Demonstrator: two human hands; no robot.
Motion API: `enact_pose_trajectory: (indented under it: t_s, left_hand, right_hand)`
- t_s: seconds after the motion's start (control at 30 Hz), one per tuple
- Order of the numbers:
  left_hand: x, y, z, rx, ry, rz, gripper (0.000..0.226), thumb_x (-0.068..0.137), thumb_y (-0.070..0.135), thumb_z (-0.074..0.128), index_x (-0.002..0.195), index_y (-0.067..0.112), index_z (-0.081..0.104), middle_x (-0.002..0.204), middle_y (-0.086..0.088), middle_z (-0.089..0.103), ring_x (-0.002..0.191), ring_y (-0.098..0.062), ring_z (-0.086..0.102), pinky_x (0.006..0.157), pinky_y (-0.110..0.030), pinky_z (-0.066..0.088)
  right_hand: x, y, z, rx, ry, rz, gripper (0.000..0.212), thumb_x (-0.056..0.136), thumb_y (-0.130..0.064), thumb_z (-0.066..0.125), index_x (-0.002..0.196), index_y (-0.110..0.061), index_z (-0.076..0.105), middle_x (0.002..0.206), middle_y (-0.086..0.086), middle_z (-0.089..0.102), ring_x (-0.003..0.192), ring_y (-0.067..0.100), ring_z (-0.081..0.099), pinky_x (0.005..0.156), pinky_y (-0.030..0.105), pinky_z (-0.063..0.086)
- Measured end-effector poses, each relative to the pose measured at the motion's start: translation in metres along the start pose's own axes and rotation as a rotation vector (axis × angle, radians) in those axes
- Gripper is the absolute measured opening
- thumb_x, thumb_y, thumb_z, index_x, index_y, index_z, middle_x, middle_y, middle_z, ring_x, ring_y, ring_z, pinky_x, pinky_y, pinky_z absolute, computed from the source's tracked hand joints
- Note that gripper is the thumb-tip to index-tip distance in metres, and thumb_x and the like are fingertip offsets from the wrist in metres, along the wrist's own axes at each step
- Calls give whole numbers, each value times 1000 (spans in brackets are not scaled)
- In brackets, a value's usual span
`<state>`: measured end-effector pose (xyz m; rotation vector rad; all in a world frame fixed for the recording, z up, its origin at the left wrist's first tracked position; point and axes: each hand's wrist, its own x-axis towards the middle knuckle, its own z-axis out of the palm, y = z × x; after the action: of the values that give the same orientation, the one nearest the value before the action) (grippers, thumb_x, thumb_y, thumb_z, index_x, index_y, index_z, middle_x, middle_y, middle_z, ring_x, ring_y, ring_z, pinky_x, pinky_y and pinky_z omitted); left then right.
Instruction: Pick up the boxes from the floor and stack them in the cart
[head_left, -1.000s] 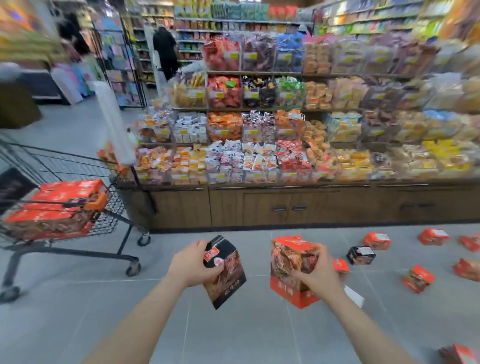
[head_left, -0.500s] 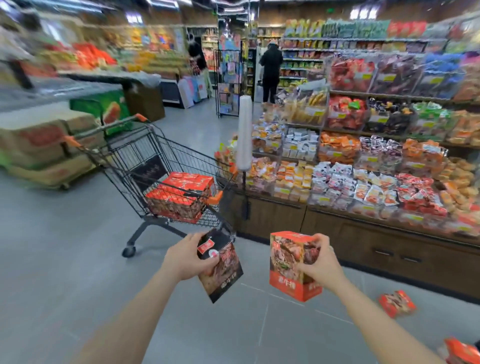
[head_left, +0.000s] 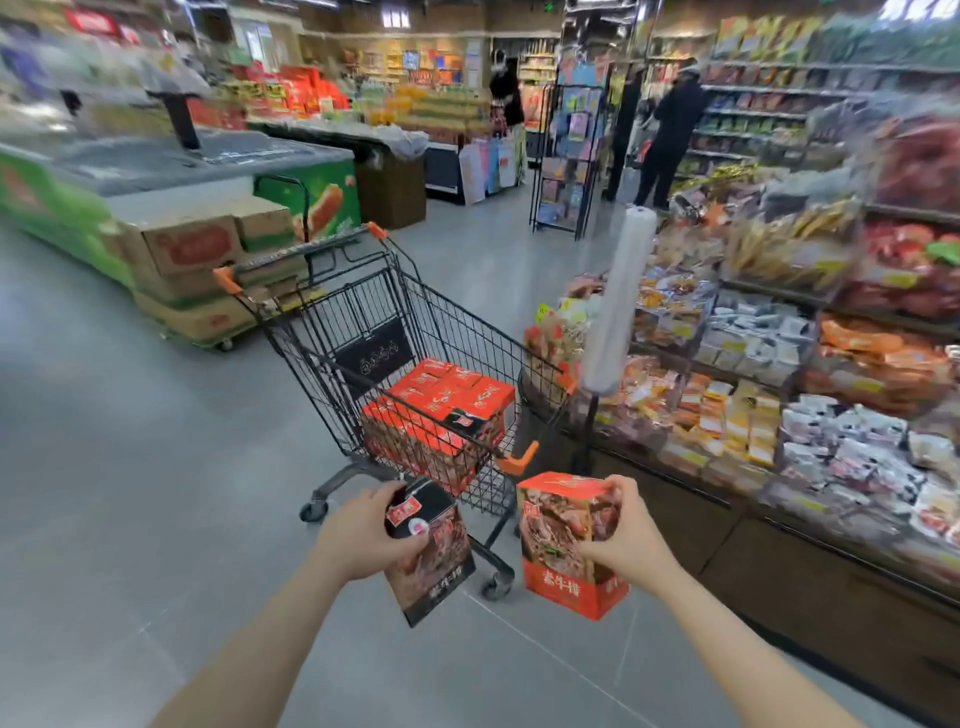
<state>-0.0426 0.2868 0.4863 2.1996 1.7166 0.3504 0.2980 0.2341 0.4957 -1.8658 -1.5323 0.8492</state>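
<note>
My left hand (head_left: 363, 535) grips a black box (head_left: 434, 558) by its top edge, the box tilted. My right hand (head_left: 626, 545) holds an orange box (head_left: 563, 545) upright by its right side. Both boxes hang just in front of the black wire cart (head_left: 322, 332), which stands straight ahead in the middle of the view. Inside the cart lie several orange boxes (head_left: 441, 400) stacked in layers, with one black box (head_left: 465, 421) on top near the front.
A snack display shelf (head_left: 779, 405) runs along the right, close to the cart. A roll of plastic bags on a pole (head_left: 615, 301) stands by its corner. Cardboard cartons (head_left: 197, 260) and a green freezer (head_left: 62, 208) sit at left. People stand far back.
My view has swung left from the floor boxes toward the cart, which is now closer and centred. Both hands have kept their boxes.
</note>
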Motion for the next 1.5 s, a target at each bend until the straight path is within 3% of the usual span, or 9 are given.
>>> enact_pose_trajectory:
  t_s: [0.27, 0.4, 0.53, 0.73, 0.87, 1.03, 1.23, 1.33, 1.5]
  left_hand:
    - [123, -33, -36, -36, 73, -69, 97, 56, 80, 42, 138, 28, 39, 128, 9, 53, 111, -13, 55, 87, -30, 47]
    - [195, -52, -56, -54, 119, -9, 87, 65, 73, 54, 139, 30, 38, 130, 11, 51, 113, -12, 53, 88, -30, 47]
    - [271, -70, -72, -40, 110, 80, 82, 71, 67, 59, 140, 30, 35, 130, 12, 51, 114, -10, 52, 88, -30, 47]
    - [374, -96, -84, -51, 12, 218, 81, 71, 67, 58, 140, 31, 36, 134, 11, 49, 119, -10, 51, 94, -31, 46]
    - [429, -107, -63, -40, -81, 269, 86, 69, 72, 52, 143, 33, 31, 138, 10, 46, 125, -11, 46, 96, -32, 45]
    - [483, -112, -27, -32, -167, 304, 87, 66, 76, 44, 140, 30, 35, 130, 11, 48, 118, -10, 49, 90, -29, 45]
    - [549, -119, 24, -27, -229, 273, 87, 67, 75, 49, 140, 31, 35, 125, 11, 51, 114, -11, 50, 87, -29, 49]
    - [583, -118, 45, 12, -265, 235, 88, 65, 75, 48, 140, 33, 33, 124, 12, 50, 115, -10, 49, 88, -29, 49]
    - [624, -116, 84, -18, -270, 215, 85, 68, 68, 57, 142, 33, 31, 116, 10, 49, 109, -13, 51, 88, -32, 47]
  right_hand:
    - [138, -31, 18, 6, -42, 1, 84, 51, -49, 77, 116, -46, 23, 120, 0, 44, 108, 19, 54, 94, 47, 49]
    - [193, -51, 32, -35, -50, -1, 91, 64, -35, 76, 133, -48, 19, 116, 3, 38, 104, 21, 49, 88, 36, 44]
    - [247, -68, 49, -44, 8, 40, 74, 67, -31, 76, 121, -46, 28, 111, 2, 38, 97, 19, 49, 83, 32, 42]
    - [303, -86, 68, -33, 129, 155, 74, 65, -27, 79, 121, -32, 31, 111, 4, 39, 95, 19, 48, 82, 32, 42]
    - [331, -78, 76, -28, 197, 224, 75, 66, -26, 79, 124, -29, 31, 110, 2, 37, 97, 18, 49, 82, 30, 43]
    - [374, -60, 85, -51, 245, 278, 72, 61, -25, 81, 115, -36, 35, 102, -3, 39, 80, 8, 54, 62, 13, 40]
    - [456, -20, 98, -40, 159, 283, 75, 59, -23, 78, 114, -41, 30, 105, -4, 35, 82, 14, 54, 78, 27, 49]
    - [496, 6, 107, -61, 120, 300, 75, 62, -24, 79, 116, -38, 28, 111, 2, 36, 88, 13, 51, 80, 27, 46]
    - [538, 55, 125, -70, 79, 353, 80, 62, -32, 83, 118, -41, 26, 117, -3, 30, 101, 15, 47, 84, 24, 38]
